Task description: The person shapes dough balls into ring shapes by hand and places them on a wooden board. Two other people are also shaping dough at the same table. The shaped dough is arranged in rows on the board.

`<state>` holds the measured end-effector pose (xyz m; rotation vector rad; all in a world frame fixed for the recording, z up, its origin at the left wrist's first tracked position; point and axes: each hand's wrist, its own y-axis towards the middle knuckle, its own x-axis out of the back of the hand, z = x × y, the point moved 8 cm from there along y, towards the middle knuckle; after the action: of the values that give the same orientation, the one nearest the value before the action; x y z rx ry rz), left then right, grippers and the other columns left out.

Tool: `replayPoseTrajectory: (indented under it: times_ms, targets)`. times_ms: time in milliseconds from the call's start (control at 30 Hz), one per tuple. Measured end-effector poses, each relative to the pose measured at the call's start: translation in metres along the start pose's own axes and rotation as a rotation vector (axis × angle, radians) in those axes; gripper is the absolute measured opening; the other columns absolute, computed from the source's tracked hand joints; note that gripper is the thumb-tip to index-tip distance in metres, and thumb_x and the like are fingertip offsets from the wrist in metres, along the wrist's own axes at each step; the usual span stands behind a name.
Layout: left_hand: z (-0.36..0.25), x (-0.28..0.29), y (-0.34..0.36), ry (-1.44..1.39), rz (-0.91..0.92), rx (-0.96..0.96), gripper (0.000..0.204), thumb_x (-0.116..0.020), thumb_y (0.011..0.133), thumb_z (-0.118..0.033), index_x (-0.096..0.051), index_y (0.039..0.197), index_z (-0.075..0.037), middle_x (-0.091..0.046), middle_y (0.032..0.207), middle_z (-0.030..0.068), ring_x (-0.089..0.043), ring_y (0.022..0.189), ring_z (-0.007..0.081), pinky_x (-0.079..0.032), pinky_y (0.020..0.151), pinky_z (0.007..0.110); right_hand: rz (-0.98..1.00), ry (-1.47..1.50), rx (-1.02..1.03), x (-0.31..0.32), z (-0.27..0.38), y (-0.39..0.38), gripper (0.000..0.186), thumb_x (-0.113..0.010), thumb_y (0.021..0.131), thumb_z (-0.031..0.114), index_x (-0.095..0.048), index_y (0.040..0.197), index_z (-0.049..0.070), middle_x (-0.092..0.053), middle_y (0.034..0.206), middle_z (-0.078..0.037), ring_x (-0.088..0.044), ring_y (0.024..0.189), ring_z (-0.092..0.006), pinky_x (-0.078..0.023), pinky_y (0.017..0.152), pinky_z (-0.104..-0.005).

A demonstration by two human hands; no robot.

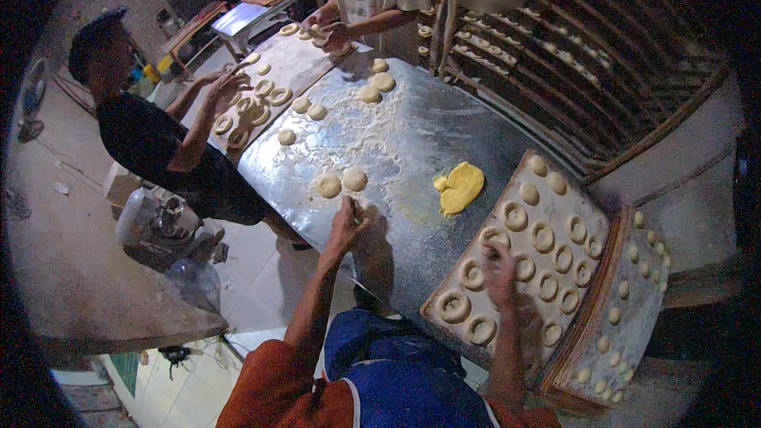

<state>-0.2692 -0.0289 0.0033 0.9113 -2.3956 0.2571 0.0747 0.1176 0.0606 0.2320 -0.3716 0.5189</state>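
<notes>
Closest in, your blue apron (412, 398); beyond it, your right hand (499, 269) curls loosely over a dough ring (492, 231) on the floured board (587, 202). Your left hand (349, 223) bunches its fingers beside dough rounds (328, 185) on the bench (428, 257). Can't tell whether either grips. Looks like ring-shaping; next calls for light fingers.

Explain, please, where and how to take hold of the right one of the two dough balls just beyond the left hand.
Grip the right dough ball by its rounded edge, probably from the right: the left dough ball sits close on its other side.
</notes>
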Motion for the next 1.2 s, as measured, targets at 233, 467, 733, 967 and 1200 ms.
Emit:
replayPoseTrajectory:
  times_ms: [233, 467, 733, 967, 1200]
  targets:
    - [-0.034, -0.018, -0.051, -0.778, 0.307, 0.132, 0.038, -0.064, 0.085, -0.016, -0.056, 0.116, 0.004, -0.063, 0.106, 0.0126, -0.061, 0.095, 0.0202, -0.049, 0.086, 0.033, 0.301, 0.331, -0.129, -0.177, 0.021, 0.026, 0.038, -0.069, 0.076, 0.01, -0.059, 0.11, -0.002, -0.064, 0.103, -0.011, -0.061, 0.094, -0.0195, -0.049, 0.084, -0.0315]
    - [-0.032, 0.01, -0.067, -0.682, 0.311, 0.129, 0.034, -0.063, 0.086, -0.021, -0.06, 0.111, 0.001, -0.063, 0.106, 0.0103, -0.059, 0.098, 0.0189, -0.047, 0.088, 0.033, 0.212, 0.169, -0.142, -0.2, 0.055, 0.017, 0.045, -0.072, 0.07, 0.004, -0.056, 0.112, -0.001, -0.065, 0.1, -0.011, -0.063, 0.09, -0.019, -0.051, 0.08, -0.0315]
    - [-0.024, 0.004, -0.066, -1.117, 0.518, 0.239, 0.051, -0.068, 0.082, -0.018, -0.045, 0.127, -0.006, -0.059, 0.114, 0.0135, -0.055, 0.107, 0.024, -0.045, 0.09, 0.034, 0.476, 0.43, -0.238, -0.217, 0.091, -0.001, 0.079, -0.069, 0.069, 0.01, -0.026, 0.134, 0.002, -0.064, 0.089, -0.011, -0.062, 0.08, -0.0155, -0.05, 0.07, -0.0255]
    - [-0.038, -0.018, -0.064, -1.171, 0.528, 0.018, 0.055, -0.067, 0.073, 0.007, -0.04, 0.118, -0.009, -0.059, 0.104, 0.0082, -0.058, 0.095, 0.0173, -0.05, 0.079, 0.028, 0.205, 0.363, -0.352, -0.199, 0.017, 0.006, 0.04, -0.054, 0.085, 0.028, -0.053, 0.113, 0.0, -0.061, 0.101, -0.008, -0.06, 0.083, -0.0155, -0.049, 0.072, -0.0253]
    - [-0.072, -0.049, -0.052, -0.451, 0.025, -0.394, 0.019, -0.043, 0.088, -0.02, -0.047, 0.09, -0.002, -0.052, 0.089, 0.0125, -0.057, 0.066, 0.024, -0.045, 0.055, 0.042, -0.022, 0.253, -0.089, -0.161, -0.007, 0.008, 0.039, -0.042, 0.093, 0.032, -0.052, 0.112, 0.0, -0.063, 0.091, -0.015, -0.059, 0.08, -0.0299, -0.048, 0.071, -0.0399]
